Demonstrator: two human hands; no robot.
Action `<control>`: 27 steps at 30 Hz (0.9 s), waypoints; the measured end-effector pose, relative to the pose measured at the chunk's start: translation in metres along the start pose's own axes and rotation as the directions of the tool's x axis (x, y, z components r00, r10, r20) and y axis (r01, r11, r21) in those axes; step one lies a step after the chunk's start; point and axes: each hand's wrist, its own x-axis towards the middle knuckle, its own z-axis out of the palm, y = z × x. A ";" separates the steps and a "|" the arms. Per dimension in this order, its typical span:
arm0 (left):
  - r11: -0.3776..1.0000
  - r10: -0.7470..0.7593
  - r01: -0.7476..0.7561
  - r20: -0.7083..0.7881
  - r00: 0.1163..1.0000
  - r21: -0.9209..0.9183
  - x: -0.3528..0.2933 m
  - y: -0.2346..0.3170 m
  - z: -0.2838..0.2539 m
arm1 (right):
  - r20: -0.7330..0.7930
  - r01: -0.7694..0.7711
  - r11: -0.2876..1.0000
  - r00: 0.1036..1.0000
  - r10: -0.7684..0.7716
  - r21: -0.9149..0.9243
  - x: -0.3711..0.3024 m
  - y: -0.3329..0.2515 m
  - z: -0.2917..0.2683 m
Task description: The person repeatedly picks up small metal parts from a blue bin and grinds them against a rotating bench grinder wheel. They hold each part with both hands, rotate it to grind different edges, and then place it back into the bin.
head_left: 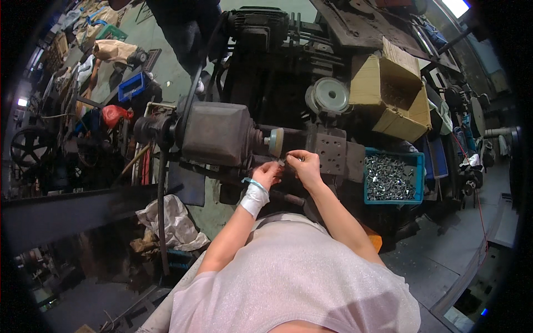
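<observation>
Both my hands meet just below a round, pale-rimmed wheel [276, 142] on the machine's spindle. My left hand [267, 174] is closed in a pinch; a white wrap and a light blue band circle its wrist. Opposite it, my right hand [306, 166] pinches too, thumb and forefinger close to the left fingertips. Between them a small metal part [282, 162] shows, too little of it visible to tell its exact kind. The fingertips are near the wheel's lower edge; whether the part touches it I cannot tell.
The machine's dark motor housing [216, 133] stands left of the wheel. On the right are a perforated metal block [331, 154], a blue bin [367, 198] of small metal parts and an open cardboard box [363, 83]. Another person's legs [186, 33] show beyond the machine.
</observation>
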 end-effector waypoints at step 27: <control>0.997 0.064 -0.061 -0.058 0.996 0.052 0.025 -0.012 0.002 | -0.070 0.083 0.995 0.994 -0.087 -0.057 0.017 0.017 0.012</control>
